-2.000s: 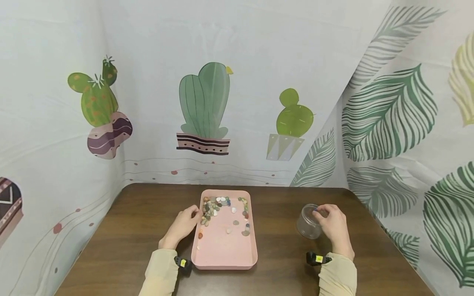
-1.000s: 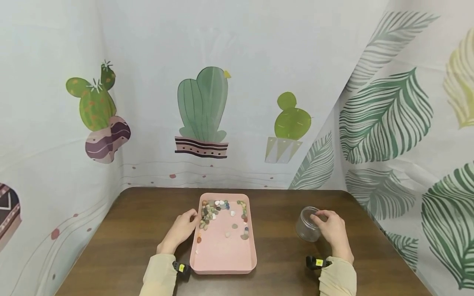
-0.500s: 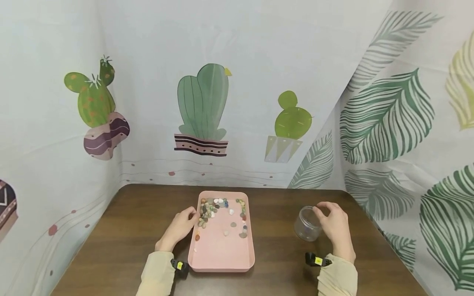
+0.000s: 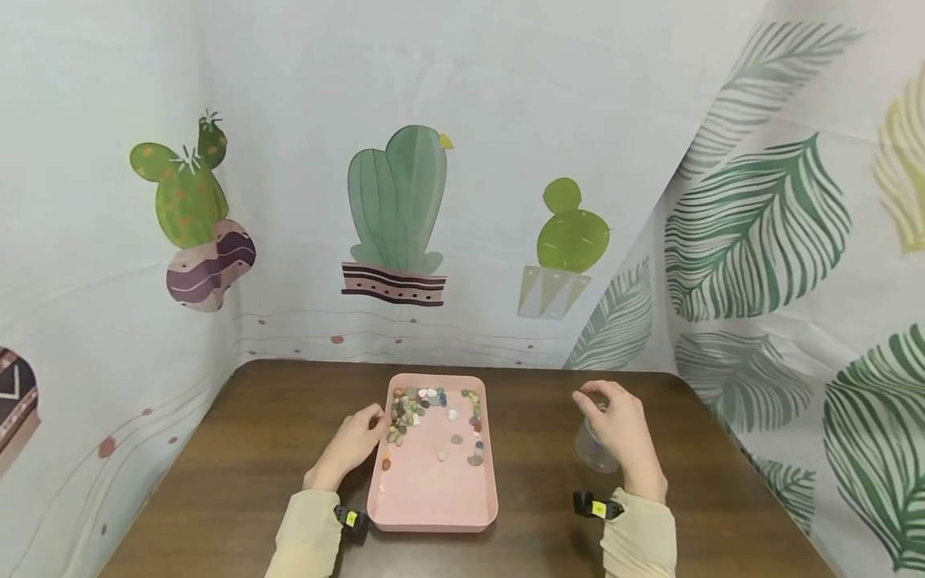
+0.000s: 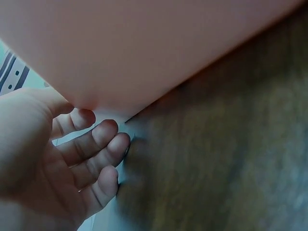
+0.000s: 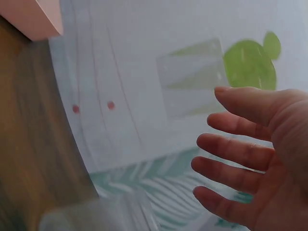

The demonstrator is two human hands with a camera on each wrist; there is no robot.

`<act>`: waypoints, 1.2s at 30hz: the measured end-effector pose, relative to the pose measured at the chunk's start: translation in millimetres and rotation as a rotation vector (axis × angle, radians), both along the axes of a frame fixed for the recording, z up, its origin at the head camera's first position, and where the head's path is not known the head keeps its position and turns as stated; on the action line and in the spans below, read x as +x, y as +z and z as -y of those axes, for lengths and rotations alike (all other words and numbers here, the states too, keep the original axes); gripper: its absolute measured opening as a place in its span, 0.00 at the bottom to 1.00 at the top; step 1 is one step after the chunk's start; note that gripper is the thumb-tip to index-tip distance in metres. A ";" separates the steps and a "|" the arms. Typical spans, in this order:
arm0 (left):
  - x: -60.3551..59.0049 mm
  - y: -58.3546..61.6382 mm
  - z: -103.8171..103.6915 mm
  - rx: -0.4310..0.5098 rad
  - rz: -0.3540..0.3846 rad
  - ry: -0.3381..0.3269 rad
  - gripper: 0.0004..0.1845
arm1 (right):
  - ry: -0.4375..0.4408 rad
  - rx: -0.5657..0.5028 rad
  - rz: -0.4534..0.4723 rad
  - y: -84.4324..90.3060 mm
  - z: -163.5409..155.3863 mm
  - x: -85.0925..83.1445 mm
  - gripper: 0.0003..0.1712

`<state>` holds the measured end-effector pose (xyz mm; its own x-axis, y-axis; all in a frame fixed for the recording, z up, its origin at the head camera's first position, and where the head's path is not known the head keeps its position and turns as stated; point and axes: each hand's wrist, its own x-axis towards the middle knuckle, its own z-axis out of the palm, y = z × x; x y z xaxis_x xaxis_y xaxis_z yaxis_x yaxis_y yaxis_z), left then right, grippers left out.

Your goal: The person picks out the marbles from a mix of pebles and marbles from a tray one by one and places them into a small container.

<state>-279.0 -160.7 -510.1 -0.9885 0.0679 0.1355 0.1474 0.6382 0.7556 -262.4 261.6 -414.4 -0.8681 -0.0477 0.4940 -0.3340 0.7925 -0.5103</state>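
My left hand point(image 4: 352, 441) lies beside the left edge of a pink tray point(image 4: 437, 510), which holds many small pebbles point(image 4: 407, 413). In the left wrist view, the thumb and index fingertip are right at the tray's wall point(image 5: 125, 53), while the other fingers point(image 5: 108, 178) are loosely bent with nothing in them. Over a clear round jar point(image 4: 594, 457) hovers my right hand point(image 4: 617, 429), partly hiding it in the head view. Its fingers point(image 6: 231, 149) are spread and hold nothing in the right wrist view; the jar point(image 6: 101, 214) appears blurred at the bottom.
Both the tray and the jar stand on a dark wooden table point(image 4: 535, 482), with bare wood between them. A white cloth backdrop point(image 4: 491, 160) printed with cacti and leaves surrounds the table's back and sides. Small black wrist cameras point(image 4: 352, 522) are strapped at both sleeves.
My right hand has left the jar's rim and moved left, above the jar. A small bluish thing at its fingertips two seconds ago no longer shows there. The left hand stays at the tray.
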 end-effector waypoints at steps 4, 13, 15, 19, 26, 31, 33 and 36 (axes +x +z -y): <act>-1.9 -1.4 1.8 -0.009 -0.008 0.012 0.08 | 0.050 0.029 0.026 -0.6 20.1 -4.0 0.11; 2.8 -0.5 6.1 -0.023 -0.014 0.020 0.10 | 0.172 0.057 0.036 -7.8 60.6 -9.1 0.07; 3.1 -0.1 6.0 -0.016 -0.018 0.019 0.10 | 0.183 0.066 0.038 -9.5 67.8 -10.4 0.07; 1.6 -0.9 3.7 -0.009 -0.013 0.004 0.10 | 0.206 0.090 0.069 -12.8 80.4 -13.1 0.07; -1.1 -1.9 0.3 -0.010 -0.033 0.010 0.10 | 0.361 0.230 0.103 -20.5 105.4 -23.8 0.07; 1.1 0.3 -0.5 -0.005 -0.025 0.014 0.09 | 0.478 0.472 0.046 -27.9 118.9 -32.5 0.05; 1.9 1.2 -0.8 -0.004 -0.022 0.013 0.09 | 0.510 0.564 0.032 -29.1 121.9 -33.2 0.05; 1.4 1.5 -0.5 0.002 -0.015 0.007 0.10 | 0.541 0.660 0.024 -28.3 125.4 -32.5 0.05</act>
